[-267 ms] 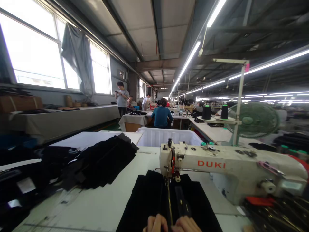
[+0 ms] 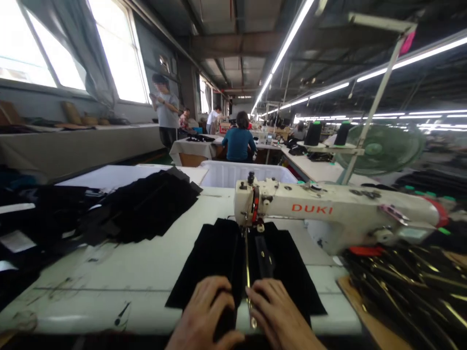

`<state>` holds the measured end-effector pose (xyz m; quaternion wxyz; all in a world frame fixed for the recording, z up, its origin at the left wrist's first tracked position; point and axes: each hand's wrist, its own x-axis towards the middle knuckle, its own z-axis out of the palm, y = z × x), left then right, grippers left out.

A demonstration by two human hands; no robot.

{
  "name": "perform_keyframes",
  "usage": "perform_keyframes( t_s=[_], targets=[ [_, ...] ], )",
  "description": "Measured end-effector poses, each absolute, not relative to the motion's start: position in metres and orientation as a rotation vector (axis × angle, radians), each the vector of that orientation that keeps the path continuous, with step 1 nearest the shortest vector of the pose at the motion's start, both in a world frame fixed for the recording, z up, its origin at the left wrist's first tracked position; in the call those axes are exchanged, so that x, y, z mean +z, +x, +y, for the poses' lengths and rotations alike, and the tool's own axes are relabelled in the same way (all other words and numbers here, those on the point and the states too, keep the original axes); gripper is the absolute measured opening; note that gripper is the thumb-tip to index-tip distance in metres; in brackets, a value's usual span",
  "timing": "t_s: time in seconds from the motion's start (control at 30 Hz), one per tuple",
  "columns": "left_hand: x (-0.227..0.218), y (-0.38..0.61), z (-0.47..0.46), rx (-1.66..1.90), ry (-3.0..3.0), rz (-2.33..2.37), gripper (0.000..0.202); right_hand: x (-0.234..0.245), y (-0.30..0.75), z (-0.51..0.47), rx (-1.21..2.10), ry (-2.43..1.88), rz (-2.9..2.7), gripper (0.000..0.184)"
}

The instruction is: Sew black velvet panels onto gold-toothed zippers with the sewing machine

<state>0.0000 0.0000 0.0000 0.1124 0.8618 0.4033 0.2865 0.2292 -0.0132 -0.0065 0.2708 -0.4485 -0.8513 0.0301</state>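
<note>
A black fabric piece [image 2: 213, 255] lies under the needle end of a white sewing machine [image 2: 292, 206] marked DUKI. Down its middle runs a zipper [image 2: 247, 265] with gold teeth, its lower end hanging near the table's front edge. My left hand [image 2: 207, 313] grips the left part of the fabric by the near edge, fingers bent over it and thumb to the right. My right hand [image 2: 279, 313] has its fingertips closed along the zipper's right side. A dark strip with small gold marks [image 2: 263, 255] lies on the fabric, right of the zipper.
Black fabric pieces [image 2: 146, 206] are fanned out on the left of the table [image 2: 127, 272]. Dark zippers with gold teeth [image 2: 408, 287] are heaped at right. Behind the machine stands a white bin [image 2: 248, 174]; a person in blue [image 2: 239, 143] sits beyond. A green fan [image 2: 379, 148] stands right.
The view has tilted down, so the machine and fabric appear higher and more of both hands shows. My hands are still at the fabric's near end, either side of the zipper.
</note>
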Motion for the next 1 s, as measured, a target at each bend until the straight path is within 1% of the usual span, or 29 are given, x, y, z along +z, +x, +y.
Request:
perform_keyframes(
  t_s=[0.03, 0.07, 0.1, 0.17, 0.27, 0.3, 0.37, 0.43, 0.47, 0.5, 0.53, 0.57, 0.6, 0.67, 0.77, 0.87, 1.0],
  targets=[
    [0.006, -0.007, 0.003, 0.822, 2.537, 1.182, 0.043, 0.003, 0.227, -0.018, 0.181, -1.242, -2.285, 0.038],
    [0.01, -0.011, 0.006, 0.793, 2.553, 1.178, 0.054, 0.011, 0.224, -0.021, 0.254, -1.277, -2.27, 0.037],
    [0.011, -0.013, 0.011, 0.755, 2.574, 1.173, 0.057, 0.016, 0.221, -0.022, 0.307, -1.324, -2.235, 0.035],
    [0.009, -0.011, 0.017, 0.704, 2.632, 1.155, 0.053, 0.017, 0.212, -0.024, 0.334, -1.401, -2.146, 0.029],
    [0.001, -0.008, 0.022, 0.76, 2.705, 1.093, 0.036, 0.005, 0.204, -0.024, 0.247, -1.426, -2.07, 0.021],
    [-0.001, -0.008, 0.023, 0.795, 2.705, 1.063, 0.032, 0.001, 0.203, -0.023, 0.204, -1.398, -2.089, 0.022],
    [-0.002, -0.012, 0.024, 0.819, 2.673, 1.021, 0.03, -0.007, 0.206, -0.023, 0.124, -1.334, -2.176, 0.03],
    [0.001, -0.018, 0.023, 0.724, 2.64, 1.026, 0.03, -0.011, 0.211, -0.025, 0.022, -1.284, -2.258, 0.039],
    [0.003, -0.019, 0.022, 0.648, 2.636, 1.033, 0.042, -0.013, 0.213, -0.026, -0.038, -1.266, -2.286, 0.042],
    [0.006, -0.02, 0.021, 0.573, 2.64, 1.04, 0.061, -0.014, 0.213, -0.027, -0.091, -1.248, -2.306, 0.045],
    [0.008, -0.02, 0.019, 0.512, 2.653, 1.039, 0.076, -0.015, 0.214, -0.028, -0.127, -1.235, -2.314, 0.046],
    [0.01, -0.018, 0.018, 0.48, 2.669, 1.034, 0.08, -0.015, 0.213, -0.029, -0.134, -1.234, -2.311, 0.047],
    [0.011, -0.016, 0.018, 0.476, 2.685, 1.027, 0.074, -0.015, 0.212, -0.029, -0.109, -1.24, -2.299, 0.046],
    [0.01, -0.012, 0.018, 0.514, 2.71, 1.007, 0.052, -0.014, 0.209, -0.027, -0.009, -1.263, -2.249, 0.042],
    [0.006, -0.01, 0.022, 0.627, 2.696, 0.967, 0.039, -0.013, 0.206, -0.023, 0.094, -1.285, -2.139, 0.031],
    [0.005, -0.013, 0.027, 0.68, 2.588, 0.986, 0.034, -0.013, 0.203, -0.02, 0.15, -1.274, -2.06, 0.023],
    [0.008, -0.014, 0.029, 0.653, 2.624, 0.939, 0.038, -0.014, 0.2, -0.019, 0.15, -1.247, -2.073, 0.025]
  ],
)
